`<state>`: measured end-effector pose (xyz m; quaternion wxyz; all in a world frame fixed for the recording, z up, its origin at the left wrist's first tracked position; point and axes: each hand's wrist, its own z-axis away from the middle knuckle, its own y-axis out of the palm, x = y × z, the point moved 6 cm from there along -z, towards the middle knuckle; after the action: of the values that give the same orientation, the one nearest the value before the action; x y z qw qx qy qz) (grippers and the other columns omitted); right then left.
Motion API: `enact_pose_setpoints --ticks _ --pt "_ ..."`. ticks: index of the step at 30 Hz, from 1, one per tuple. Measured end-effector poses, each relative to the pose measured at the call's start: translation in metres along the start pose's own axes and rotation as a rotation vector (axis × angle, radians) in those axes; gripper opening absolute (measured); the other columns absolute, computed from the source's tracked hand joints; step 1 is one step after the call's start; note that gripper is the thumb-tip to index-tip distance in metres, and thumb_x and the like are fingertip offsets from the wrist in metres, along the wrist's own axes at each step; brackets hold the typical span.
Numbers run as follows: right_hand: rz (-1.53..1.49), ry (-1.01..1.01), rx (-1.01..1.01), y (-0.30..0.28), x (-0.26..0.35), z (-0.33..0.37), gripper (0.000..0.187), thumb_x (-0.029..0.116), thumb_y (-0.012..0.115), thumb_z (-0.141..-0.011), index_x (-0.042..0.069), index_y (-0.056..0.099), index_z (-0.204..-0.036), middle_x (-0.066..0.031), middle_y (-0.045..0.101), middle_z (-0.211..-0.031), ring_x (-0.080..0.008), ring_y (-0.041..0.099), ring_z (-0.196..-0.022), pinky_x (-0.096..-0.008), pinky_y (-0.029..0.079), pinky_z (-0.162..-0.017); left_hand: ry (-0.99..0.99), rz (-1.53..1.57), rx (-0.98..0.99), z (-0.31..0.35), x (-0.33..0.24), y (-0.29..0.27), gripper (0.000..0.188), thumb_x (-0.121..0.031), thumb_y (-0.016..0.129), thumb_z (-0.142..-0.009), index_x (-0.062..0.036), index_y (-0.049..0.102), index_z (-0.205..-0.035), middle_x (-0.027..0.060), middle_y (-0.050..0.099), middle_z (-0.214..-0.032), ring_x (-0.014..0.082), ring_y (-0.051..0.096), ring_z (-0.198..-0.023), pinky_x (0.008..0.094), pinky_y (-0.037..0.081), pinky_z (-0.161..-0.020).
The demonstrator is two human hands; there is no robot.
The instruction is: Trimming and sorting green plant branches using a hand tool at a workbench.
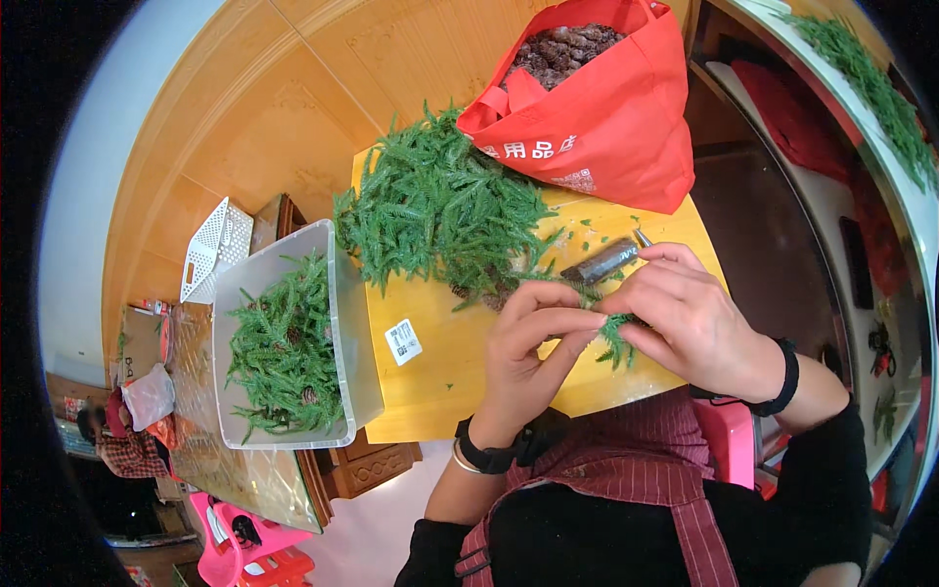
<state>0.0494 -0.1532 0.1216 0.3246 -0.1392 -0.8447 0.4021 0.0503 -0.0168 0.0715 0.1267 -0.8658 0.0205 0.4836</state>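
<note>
Both hands are working close to the body at the near edge of a small yellow wooden table [440,391]. The left hand [528,357] is curling its fingers and pinching one end of a green fir sprig [614,338], while the right hand [690,318] is closing over the other end and also gripping a dark cylindrical tool [602,261] that is sticking out toward the table's middle; what kind of tool it is I cannot tell. The sprig is hanging just over the table's near right part.

To the left, a clear plastic bin [357,367] is sitting against the table's side, holding a loose layer of green sprigs with what may be small cones among them. A white slotted lid [217,245] is lying beyond it.

Farther out, a heap of green fir cuttings [440,210] is covering the table's far half, spreading right up to the hands. Behind it, a red fabric bag [606,117] is standing open, filled with brown pine cones [567,49] and pressing against the heap.
</note>
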Motion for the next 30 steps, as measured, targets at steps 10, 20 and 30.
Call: enact_pose_setpoints --ticks 10,20,30 --pt "0.075 -0.021 -0.045 -0.005 0.005 0.0 0.023 0.003 0.066 -0.063 0.006 0.059 -0.085 -0.005 0.056 -0.077 -0.0195 0.056 -0.075 -0.0395 0.04 -0.086 0.026 0.031 -0.029 -0.002 -0.004 -0.002 0.02 0.007 0.065 -0.068 -0.0037 0.063 -0.084 0.0084 0.054 -0.092 0.0142 0.053 -0.083 0.0204 0.045 -0.063" --pt "0.168 -0.068 -0.083 -0.006 0.013 0.0 0.021 0.006 0.067 -0.063 0.007 0.06 -0.083 -0.0029 0.055 -0.076 -0.0178 0.056 -0.073 -0.0381 0.039 -0.083 -0.071 0.194 0.006 0.003 0.007 0.0 0.028 0.004 0.071 -0.062 -0.0023 0.059 -0.086 0.0082 0.052 -0.097 0.0188 0.055 -0.091 0.0288 0.049 -0.078" --pt "0.211 -0.078 -0.105 -0.004 0.015 -0.002 0.018 0.007 0.066 -0.065 0.008 0.061 -0.082 -0.0021 0.055 -0.074 -0.0162 0.056 -0.072 -0.0373 0.039 -0.082 -0.153 0.226 -0.008 0.002 0.006 0.004 0.026 0.008 0.068 -0.063 -0.0036 0.054 -0.082 0.0078 0.05 -0.097 0.0168 0.053 -0.093 0.0264 0.049 -0.08"
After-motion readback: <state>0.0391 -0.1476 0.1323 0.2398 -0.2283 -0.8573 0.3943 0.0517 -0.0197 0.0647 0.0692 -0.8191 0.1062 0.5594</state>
